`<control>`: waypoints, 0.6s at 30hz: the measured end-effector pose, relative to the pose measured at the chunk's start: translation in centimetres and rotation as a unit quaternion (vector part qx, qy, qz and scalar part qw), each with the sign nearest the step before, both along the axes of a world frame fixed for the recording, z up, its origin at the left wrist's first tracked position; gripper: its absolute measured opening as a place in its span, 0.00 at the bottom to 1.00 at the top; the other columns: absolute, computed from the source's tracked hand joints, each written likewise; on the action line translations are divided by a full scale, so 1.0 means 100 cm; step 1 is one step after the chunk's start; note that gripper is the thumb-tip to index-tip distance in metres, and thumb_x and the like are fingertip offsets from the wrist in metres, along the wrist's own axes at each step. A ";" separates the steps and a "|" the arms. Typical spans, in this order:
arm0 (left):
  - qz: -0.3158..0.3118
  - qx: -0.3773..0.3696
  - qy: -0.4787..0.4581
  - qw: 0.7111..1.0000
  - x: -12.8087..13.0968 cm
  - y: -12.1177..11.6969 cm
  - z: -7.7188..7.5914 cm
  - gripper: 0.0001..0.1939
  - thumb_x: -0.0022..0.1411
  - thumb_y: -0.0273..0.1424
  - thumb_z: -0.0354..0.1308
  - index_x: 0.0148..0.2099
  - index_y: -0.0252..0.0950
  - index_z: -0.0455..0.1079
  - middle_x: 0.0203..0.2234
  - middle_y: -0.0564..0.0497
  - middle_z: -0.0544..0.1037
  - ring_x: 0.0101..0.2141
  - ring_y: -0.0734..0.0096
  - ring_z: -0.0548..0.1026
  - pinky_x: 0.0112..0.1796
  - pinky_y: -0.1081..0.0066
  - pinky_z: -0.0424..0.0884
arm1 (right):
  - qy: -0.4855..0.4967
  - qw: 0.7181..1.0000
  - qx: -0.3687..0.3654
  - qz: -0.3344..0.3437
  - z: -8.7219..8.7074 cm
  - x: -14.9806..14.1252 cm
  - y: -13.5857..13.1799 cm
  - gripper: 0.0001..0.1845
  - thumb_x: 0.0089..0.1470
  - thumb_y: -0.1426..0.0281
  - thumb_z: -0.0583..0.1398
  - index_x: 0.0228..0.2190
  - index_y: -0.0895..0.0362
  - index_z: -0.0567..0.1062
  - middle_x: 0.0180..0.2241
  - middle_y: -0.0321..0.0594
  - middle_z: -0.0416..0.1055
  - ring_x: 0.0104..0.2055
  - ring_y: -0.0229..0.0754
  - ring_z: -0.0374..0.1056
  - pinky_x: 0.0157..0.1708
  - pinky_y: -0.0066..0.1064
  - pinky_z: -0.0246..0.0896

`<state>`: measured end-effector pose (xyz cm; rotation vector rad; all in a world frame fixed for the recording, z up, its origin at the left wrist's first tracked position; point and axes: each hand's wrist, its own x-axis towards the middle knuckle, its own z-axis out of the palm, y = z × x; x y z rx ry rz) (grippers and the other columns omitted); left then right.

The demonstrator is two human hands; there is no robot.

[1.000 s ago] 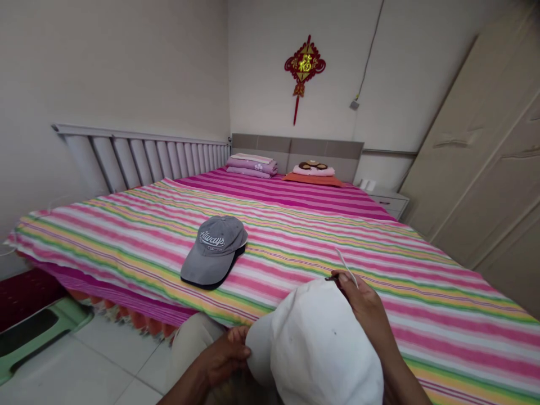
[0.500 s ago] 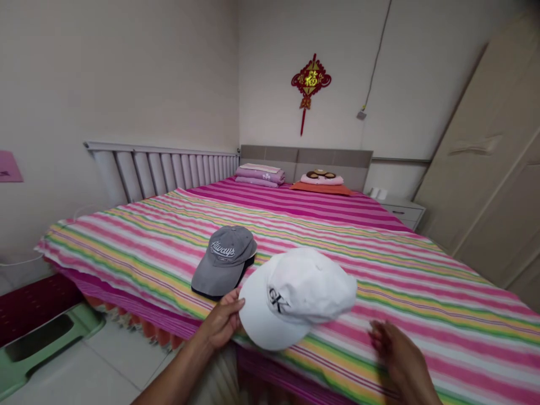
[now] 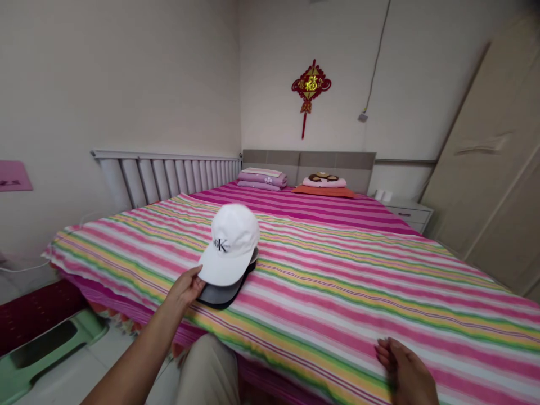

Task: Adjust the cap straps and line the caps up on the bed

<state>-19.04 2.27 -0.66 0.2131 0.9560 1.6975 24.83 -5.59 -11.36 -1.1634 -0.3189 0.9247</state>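
Observation:
A white cap [image 3: 232, 242] with a dark logo sits on top of a grey cap [image 3: 223, 293], of which only the brim and a sliver of the crown show. Both lie on the striped bedsheet [image 3: 337, 270] near the bed's left edge. My left hand [image 3: 185, 287] reaches out and pinches the white cap's brim between thumb and fingers. My right hand [image 3: 403, 371] rests on the sheet at the lower right, far from the caps. Its fingers lie loosely forward and nothing shows in them.
Folded purple bedding [image 3: 261, 179] and a pink pillow [image 3: 324, 181] lie at the headboard. A nightstand [image 3: 407, 212] and a beige wardrobe [image 3: 493, 169] stand on the right. A green stool [image 3: 42, 343] is on the floor at the left. My knee [image 3: 206, 371] is against the bed's edge.
My left hand carried the white cap leftward and set it on the grey cap. My right hand let go of the cap and dropped to the sheet.

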 end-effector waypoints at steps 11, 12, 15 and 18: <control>0.066 -0.041 0.007 0.997 -0.017 0.004 -0.017 0.12 0.54 0.15 0.48 0.39 0.29 0.67 0.17 0.54 0.72 0.16 0.79 0.71 0.20 0.82 0.71 | 0.001 1.000 0.006 -0.015 -0.004 -0.001 0.002 0.15 0.27 0.71 0.66 0.24 0.60 0.71 0.20 0.33 0.72 0.21 0.33 0.68 0.23 0.19 0.67; 0.074 -0.041 0.009 0.996 -0.017 0.005 -0.018 0.11 0.54 0.15 0.48 0.38 0.29 0.67 0.16 0.54 0.72 0.16 0.79 0.71 0.20 0.82 0.71 | -0.001 1.000 0.007 -0.018 -0.005 0.000 0.002 0.15 0.27 0.71 0.67 0.24 0.60 0.71 0.20 0.33 0.72 0.21 0.33 0.68 0.23 0.20 0.67; 0.086 -0.053 0.017 0.995 -0.014 0.006 -0.021 0.10 0.55 0.15 0.48 0.36 0.29 0.66 0.16 0.55 0.72 0.15 0.80 0.70 0.20 0.83 0.71 | -0.009 1.000 0.009 -0.016 -0.006 0.000 0.003 0.15 0.28 0.70 0.67 0.24 0.60 0.71 0.20 0.33 0.72 0.21 0.33 0.69 0.23 0.19 0.67; 0.079 -0.085 0.033 0.993 -0.015 0.001 -0.024 0.10 0.54 0.14 0.48 0.35 0.28 0.67 0.14 0.54 0.71 0.14 0.78 0.69 0.17 0.82 0.69 | -0.015 1.000 0.007 -0.016 -0.006 0.001 0.004 0.16 0.28 0.69 0.67 0.24 0.60 0.71 0.20 0.34 0.72 0.21 0.34 0.69 0.23 0.20 0.68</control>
